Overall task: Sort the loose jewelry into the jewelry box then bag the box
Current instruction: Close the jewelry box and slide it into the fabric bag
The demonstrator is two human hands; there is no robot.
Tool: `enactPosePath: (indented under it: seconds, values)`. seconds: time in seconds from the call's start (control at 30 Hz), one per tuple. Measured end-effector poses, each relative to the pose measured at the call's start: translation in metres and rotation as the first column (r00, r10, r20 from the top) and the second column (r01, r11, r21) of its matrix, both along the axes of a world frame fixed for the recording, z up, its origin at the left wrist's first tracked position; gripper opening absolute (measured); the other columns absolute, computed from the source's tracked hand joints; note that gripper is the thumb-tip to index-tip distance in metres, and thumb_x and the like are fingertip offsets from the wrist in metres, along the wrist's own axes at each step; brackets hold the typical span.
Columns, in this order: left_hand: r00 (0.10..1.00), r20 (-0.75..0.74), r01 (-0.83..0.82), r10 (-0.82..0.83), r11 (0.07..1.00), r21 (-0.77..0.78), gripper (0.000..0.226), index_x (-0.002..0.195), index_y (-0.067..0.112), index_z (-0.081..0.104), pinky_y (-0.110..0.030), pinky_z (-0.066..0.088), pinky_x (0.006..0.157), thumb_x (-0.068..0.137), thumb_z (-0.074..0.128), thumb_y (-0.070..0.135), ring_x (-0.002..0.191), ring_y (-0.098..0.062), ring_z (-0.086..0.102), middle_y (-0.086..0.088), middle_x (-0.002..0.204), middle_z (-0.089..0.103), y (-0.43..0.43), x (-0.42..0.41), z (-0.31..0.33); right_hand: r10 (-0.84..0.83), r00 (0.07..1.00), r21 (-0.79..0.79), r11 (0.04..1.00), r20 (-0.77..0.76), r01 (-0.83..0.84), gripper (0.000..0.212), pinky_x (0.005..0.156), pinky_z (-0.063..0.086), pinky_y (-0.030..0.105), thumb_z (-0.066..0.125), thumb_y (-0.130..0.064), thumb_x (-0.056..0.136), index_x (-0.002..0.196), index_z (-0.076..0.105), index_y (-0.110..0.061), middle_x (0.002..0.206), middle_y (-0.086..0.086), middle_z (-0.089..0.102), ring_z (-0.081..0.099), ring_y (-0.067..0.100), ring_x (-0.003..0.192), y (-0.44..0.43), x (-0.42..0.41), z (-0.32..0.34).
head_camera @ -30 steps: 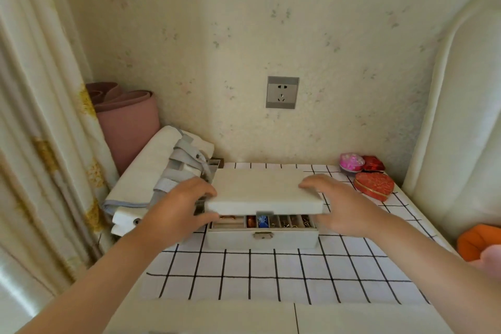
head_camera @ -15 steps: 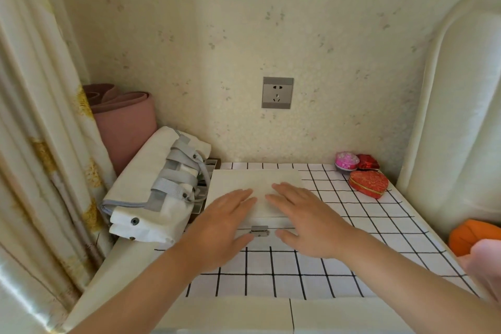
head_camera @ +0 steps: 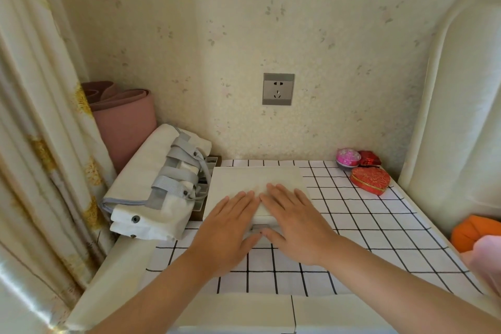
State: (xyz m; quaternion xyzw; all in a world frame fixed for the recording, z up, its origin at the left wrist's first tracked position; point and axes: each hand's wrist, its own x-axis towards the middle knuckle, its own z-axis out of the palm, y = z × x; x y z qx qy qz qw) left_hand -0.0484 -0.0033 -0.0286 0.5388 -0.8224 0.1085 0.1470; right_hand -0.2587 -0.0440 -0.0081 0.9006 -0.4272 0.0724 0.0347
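Fingers of both hands lie straight and close together, flat on the closed lid of the white jewelry box. The left hand and right hand are side by side, gripping nothing, their thumbs near the metal clasp on its near face. The box sits on the checked tablecloth, long axis left to right. The folded white canvas bag lies just beside its left end, so the left hand looks better placed to reach for it.
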Motion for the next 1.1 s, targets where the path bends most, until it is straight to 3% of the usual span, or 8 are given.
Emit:
enactPosePath:
  seconds: [0.1,0.2,0.33,0.4,0.5,0.63,0.77,1.1]
  values:
    - [0.954,-0.244,-0.158,0.176,0.983,0.094,0.078,0.151,0.021,0.033,-0.037,0.022,0.120,0.091,0.023,0.070,0.148,-0.017,0.022,0.001,0.160,0.028,0.001,0.011,0.010,-0.143,0.977,0.067,0.989,0.161,0.134,0.070,0.124,0.002,0.040,0.024,-0.062,0.097,0.158,0.015,-0.028,0.167,0.001,-0.003,-0.005,0.020,0.154,0.000,-0.007,0.007]
    - [0.823,-0.428,-0.263,0.373,0.918,0.296,0.076,0.154,0.025,0.024,-0.033,0.017,0.120,0.092,0.037,0.067,0.150,-0.011,0.009,0.008,0.163,0.010,0.001,0.017,0.014,-0.390,0.828,0.321,0.907,0.403,0.271,0.066,0.124,0.008,0.035,0.037,-0.057,0.100,0.157,0.020,-0.028,0.167,-0.001,0.004,0.002,0.016,0.154,-0.004,-0.018,0.005]
    - [0.526,-0.684,-0.216,0.505,0.858,0.467,0.070,0.155,0.024,0.023,-0.031,0.024,0.115,0.096,0.050,0.050,0.146,-0.014,0.025,0.007,0.161,0.023,0.002,0.007,0.026,-0.586,0.548,0.661,0.746,0.597,0.079,0.072,0.121,0.018,0.032,0.051,-0.049,0.099,0.158,0.015,-0.030,0.164,-0.009,0.018,0.020,0.010,0.149,-0.007,-0.021,0.003]
    - [0.472,-0.719,-0.206,0.510,0.857,0.473,0.071,0.156,0.023,0.022,-0.027,0.026,0.111,0.096,0.054,0.045,0.143,-0.015,0.031,0.006,0.157,0.030,0.001,0.001,0.029,-0.629,0.458,0.703,0.711,0.628,0.012,0.078,0.115,0.025,0.027,0.060,-0.044,0.096,0.159,0.015,-0.029,0.161,-0.011,0.026,0.030,0.006,0.142,-0.006,-0.018,0.004]
    - [0.489,-0.716,-0.234,0.499,0.865,0.443,0.076,0.155,0.019,0.023,-0.026,0.025,0.111,0.093,0.061,0.043,0.143,-0.014,0.030,0.004,0.157,0.031,0.001,-0.002,0.027,-0.635,0.452,0.709,0.705,0.627,0.008,0.095,0.103,0.031,0.019,0.076,-0.034,0.086,0.159,0.016,-0.025,0.150,-0.016,0.039,0.042,0.000,0.122,-0.006,-0.020,0.004]
    - [0.500,-0.707,-0.209,0.500,0.862,0.462,0.080,0.155,0.018,0.025,-0.028,0.024,0.113,0.091,0.064,0.044,0.143,-0.014,0.029,0.003,0.158,0.029,0.000,-0.005,0.029,-0.617,0.492,0.712,0.702,0.615,-0.009,0.094,0.080,0.040,0.007,0.085,-0.021,0.077,0.153,0.030,-0.023,0.111,-0.033,0.049,0.051,-0.012,0.097,-0.003,-0.031,0.008]
    - [0.518,-0.710,-0.148,0.477,0.868,0.475,0.080,0.155,0.018,0.024,-0.025,0.023,0.112,0.091,0.064,0.043,0.142,-0.013,0.029,0.004,0.157,0.028,-0.004,-0.024,0.034,-0.641,0.437,0.700,0.714,0.631,0.035,0.115,0.109,0.035,0.021,0.091,-0.026,0.068,0.158,0.021,-0.022,0.149,-0.010,0.044,0.046,0.005,0.129,0.000,-0.049,0.009]
    - [0.612,-0.697,0.047,0.373,0.863,0.503,0.081,0.155,0.019,0.022,-0.013,0.020,0.101,0.091,0.065,0.042,0.134,-0.006,0.032,0.006,0.153,0.030,-0.016,-0.123,0.042,-0.703,0.327,0.679,0.705,0.631,0.206,0.089,0.119,0.029,0.035,0.079,-0.044,0.079,0.154,0.035,-0.025,0.156,-0.009,0.037,0.037,0.012,0.142,0.010,-0.151,0.021]
